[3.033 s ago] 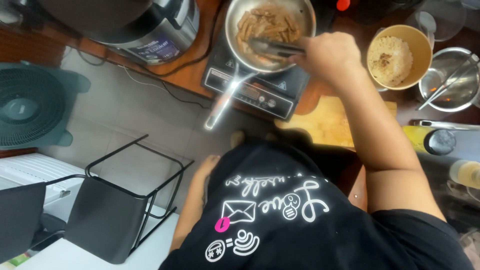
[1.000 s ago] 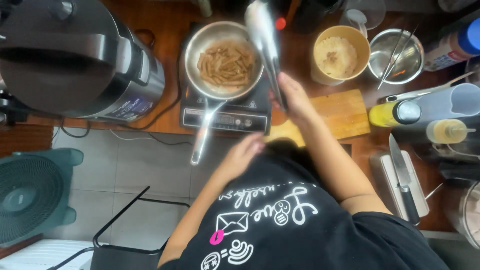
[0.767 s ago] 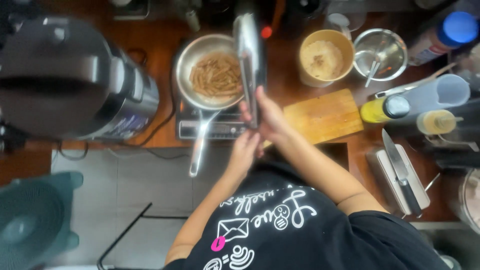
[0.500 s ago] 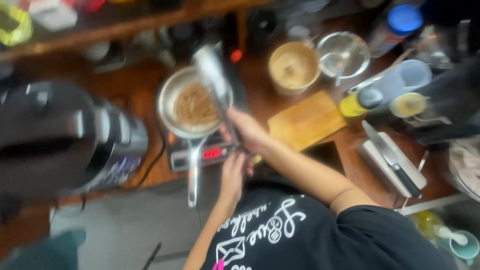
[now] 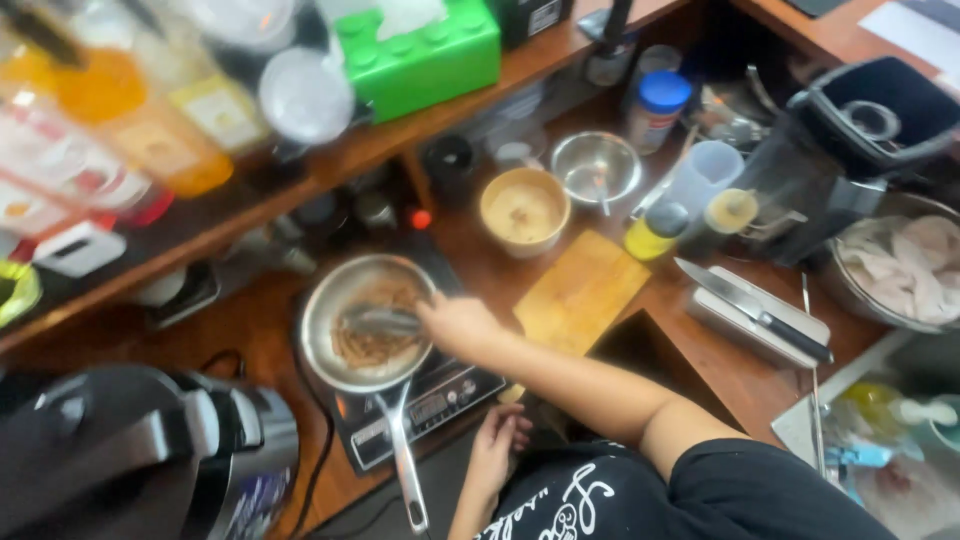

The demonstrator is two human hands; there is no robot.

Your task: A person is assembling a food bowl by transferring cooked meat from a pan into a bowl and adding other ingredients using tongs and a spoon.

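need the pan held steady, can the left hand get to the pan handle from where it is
Probably yes. The left hand rests at the counter edge beside the cooktop, and the pan handle sticks out toward the person just beside it, with nothing between them. The right hand is busy with tongs.

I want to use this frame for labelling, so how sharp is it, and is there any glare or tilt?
Head view: soft with motion blur throughout, worst at the cooker and shelf bottles; tongs smeared in the pan; right hand and knife clearer; the scene sits tilted; mild glare on the steel bowl.
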